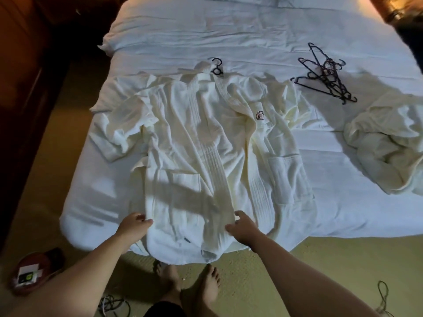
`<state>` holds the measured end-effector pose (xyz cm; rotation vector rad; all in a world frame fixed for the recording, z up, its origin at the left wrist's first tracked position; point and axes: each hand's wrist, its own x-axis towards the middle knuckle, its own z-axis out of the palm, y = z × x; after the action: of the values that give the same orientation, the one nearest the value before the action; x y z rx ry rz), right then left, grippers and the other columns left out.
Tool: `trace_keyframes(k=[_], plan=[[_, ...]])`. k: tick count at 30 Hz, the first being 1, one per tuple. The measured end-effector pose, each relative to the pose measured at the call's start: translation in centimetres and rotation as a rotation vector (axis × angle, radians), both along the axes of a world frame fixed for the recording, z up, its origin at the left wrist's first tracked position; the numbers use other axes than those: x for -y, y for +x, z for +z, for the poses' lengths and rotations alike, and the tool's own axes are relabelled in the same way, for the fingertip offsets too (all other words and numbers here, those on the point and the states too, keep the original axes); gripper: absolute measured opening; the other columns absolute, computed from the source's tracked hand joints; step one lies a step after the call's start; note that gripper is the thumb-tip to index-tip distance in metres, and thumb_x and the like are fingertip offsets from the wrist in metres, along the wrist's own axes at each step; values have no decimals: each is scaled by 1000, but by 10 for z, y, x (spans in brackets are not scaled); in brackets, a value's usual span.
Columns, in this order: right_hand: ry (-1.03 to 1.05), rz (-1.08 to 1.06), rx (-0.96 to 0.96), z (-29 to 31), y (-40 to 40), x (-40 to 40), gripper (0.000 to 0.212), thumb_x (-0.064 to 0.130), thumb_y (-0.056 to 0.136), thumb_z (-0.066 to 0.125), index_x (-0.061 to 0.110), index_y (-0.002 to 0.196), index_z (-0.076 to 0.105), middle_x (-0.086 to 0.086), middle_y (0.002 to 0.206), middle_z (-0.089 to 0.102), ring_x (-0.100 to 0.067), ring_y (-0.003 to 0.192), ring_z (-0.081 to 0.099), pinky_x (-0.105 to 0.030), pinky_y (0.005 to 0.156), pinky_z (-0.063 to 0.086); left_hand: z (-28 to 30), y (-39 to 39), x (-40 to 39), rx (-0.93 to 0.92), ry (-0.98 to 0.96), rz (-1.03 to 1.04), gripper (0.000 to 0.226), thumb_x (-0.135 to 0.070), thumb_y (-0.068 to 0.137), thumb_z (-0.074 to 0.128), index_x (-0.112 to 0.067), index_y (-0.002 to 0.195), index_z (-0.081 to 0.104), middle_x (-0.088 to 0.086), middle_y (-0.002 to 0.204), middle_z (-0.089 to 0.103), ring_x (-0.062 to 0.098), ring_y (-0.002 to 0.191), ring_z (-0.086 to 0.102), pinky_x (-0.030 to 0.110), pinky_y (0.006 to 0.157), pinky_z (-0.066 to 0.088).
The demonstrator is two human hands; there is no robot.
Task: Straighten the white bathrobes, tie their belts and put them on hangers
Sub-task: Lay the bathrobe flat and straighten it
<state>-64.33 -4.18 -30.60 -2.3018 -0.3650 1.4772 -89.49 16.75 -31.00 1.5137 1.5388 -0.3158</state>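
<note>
At the robe's near hem, the left hand grips its left edge and the right hand pinches the front panel. The robe lies spread face up on the bed, a hanger at its collar. Right of the robe lies a second crumpled robe; beyond that, a pile of hangers.

White-sheeted bed on olive carpet, dim light.
</note>
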Motion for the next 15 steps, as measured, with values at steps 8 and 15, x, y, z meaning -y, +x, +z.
trace_keyframes(k=[8,15], plan=[[155,52,52,4,-1,-3,26,29,90,70,10,107,69,-11,101,73,-29,95,68,-41,83,55,-19,-12,21,122,14,101,15,-27,102,54,-18,107,65,3,112,62,23,102,56,37,85,44],[127,43,51,-13,1,10,28,25,87,72,17,113,66,-1,104,70,-18,92,65,-34,81,55,-42,-18,21,129,17,307,40,-30,91,71,-16,126,59,2,119,68,25,107,63,45,93,52]])
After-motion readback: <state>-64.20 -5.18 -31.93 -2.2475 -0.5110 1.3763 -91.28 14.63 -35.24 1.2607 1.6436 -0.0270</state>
